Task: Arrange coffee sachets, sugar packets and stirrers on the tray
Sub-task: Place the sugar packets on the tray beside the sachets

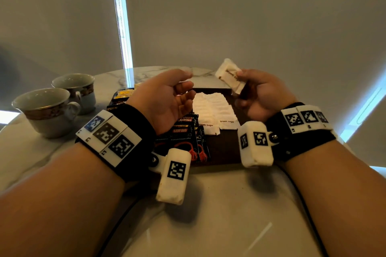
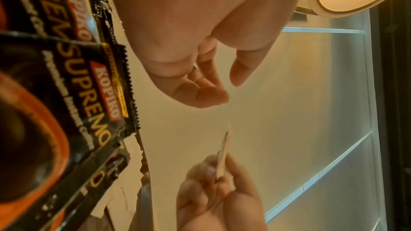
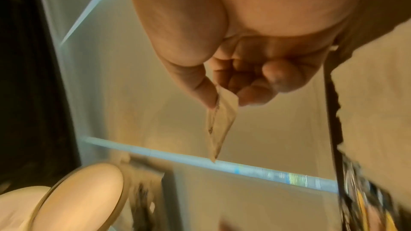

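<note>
Marble table (image 1: 219, 204) bears KOPIKO sachets (image 1: 183, 131); right hand (image 1: 261, 94) pinches a "brown sugar" packet (image 1: 229, 75), left hand (image 1: 167, 96) relaxed.

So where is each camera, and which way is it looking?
Head: sits on the person's head, looking forward and down at the dark tray on the marble table; both forearms, the left hand and the right hand show.
Left wrist: sits on the left wrist, looking along the empty hand; beside it lie the coffee sachets.
Right wrist: sits on the right wrist, looking along fingers pinching a sugar packet.
Shared: all three show that packet; head and left wrist share the coffee sachets.
</note>
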